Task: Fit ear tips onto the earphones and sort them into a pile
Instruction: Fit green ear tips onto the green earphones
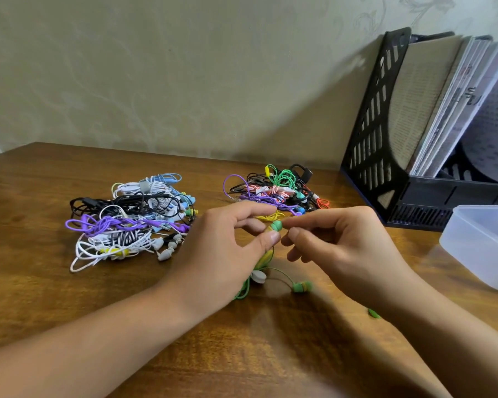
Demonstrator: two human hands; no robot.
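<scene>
Both hands raised over surface [69, 311]: left hand [222, 254] pinches green earbud [276, 225] by thumb and fingers; right hand [342, 245] fingertips pinched at its tip. Two earphone piles behind.

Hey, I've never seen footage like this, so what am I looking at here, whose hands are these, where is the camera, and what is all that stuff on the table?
There is no machine here: a person wears a camera on the head, so the one picture looks forward and down at their own two bare hands over a wooden table.

The left hand pinches a green earbud, with the fingers of the right hand at its tip, apparently fitting an ear tip. That earphone's green cable hangs down to a second green earbud on the table.

Behind the hands lie two tangled heaps of coloured earphones: the left pile and the right pile. Further right stand a black file rack holding papers and a clear plastic box. A small green piece lies near the right forearm.
</scene>
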